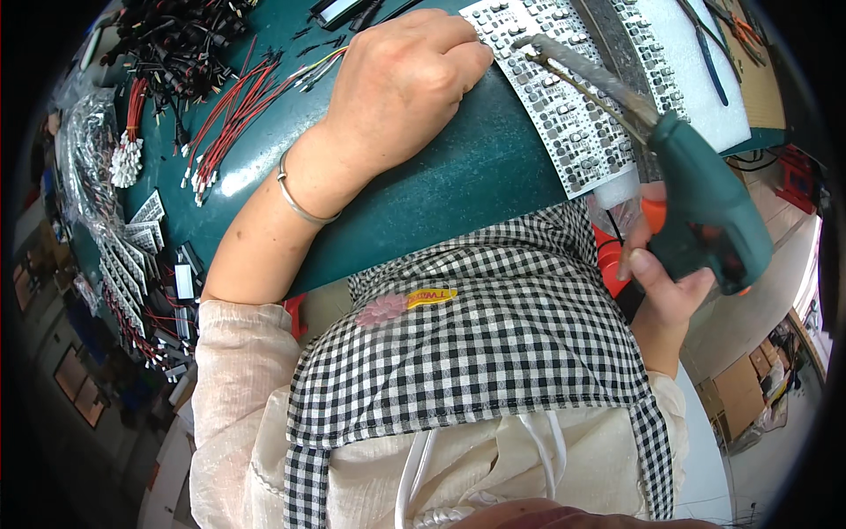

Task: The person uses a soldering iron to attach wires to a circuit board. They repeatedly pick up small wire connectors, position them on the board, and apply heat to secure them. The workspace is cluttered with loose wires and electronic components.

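Observation:
My right hand grips a green soldering gun with an orange trigger. Its long metal tip reaches left over a white circuit board panel covered in rows of small dark parts. My left hand is curled closed beside the panel's left edge. What its fingers may hold is hidden beneath the hand. Thin red wires with white connectors lie left of that hand, and a few yellow and pale wire ends reach up to it. A dark metal bar lies across the panel.
A tangle of black cables, a red wire bundle and clear plastic bags crowd the green table's left side. White foam, tweezers and orange-handled pliers lie at the right.

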{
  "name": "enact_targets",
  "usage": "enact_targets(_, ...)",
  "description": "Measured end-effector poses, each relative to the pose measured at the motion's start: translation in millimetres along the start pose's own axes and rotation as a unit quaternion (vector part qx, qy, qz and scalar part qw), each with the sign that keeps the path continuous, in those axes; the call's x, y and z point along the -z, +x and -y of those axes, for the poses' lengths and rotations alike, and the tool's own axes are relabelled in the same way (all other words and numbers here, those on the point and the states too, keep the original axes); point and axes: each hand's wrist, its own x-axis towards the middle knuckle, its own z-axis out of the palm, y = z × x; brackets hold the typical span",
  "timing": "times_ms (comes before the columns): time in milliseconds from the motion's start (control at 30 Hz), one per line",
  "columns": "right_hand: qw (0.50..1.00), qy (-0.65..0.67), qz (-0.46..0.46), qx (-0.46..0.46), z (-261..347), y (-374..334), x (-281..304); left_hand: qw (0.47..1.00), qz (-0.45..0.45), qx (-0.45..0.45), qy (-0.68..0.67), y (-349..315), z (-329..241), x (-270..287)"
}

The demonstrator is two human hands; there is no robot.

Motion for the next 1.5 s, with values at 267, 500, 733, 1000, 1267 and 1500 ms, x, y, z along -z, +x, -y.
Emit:
enact_targets(267, 1.000, 0.010, 0.003, -0.009, -5.6, -1.0, 6.2, 0.999, 0.034, 0.024, 0.002, -0.1, -2.0, 2.5)
enact_targets(500, 1.000, 0.015, -0.011, 0.001, -5.1, 3.0, 7.5, 0.997, 0.053, 0.005, 0.055, -9.6, 3.9, -3.4)
enact_targets(733, 0.999, 0.041, -0.012, 0.033, -0.4, 17.0, 15.5, 0.997, 0.054, 0.019, 0.056, -5.5, 6.0, -2.0)
enact_targets(1000, 0.997, 0.067, -0.014, 0.041, -6.7, 20.2, 28.0, 0.963, 0.155, 0.212, -0.055, 0.4, -2.7, 8.7)
enact_targets(1267, 0.996, 0.074, 0.003, 0.041, -11.6, 28.0, 34.2, 0.958, 0.164, 0.215, -0.095, -4.5, 5.9, 1.2)
enact_targets(1500, 0.996, 0.075, -0.001, 0.042, -14.0, 29.6, 33.9, 0.953, 0.141, 0.267, -0.012, -8.9, -11.2, 13.3)
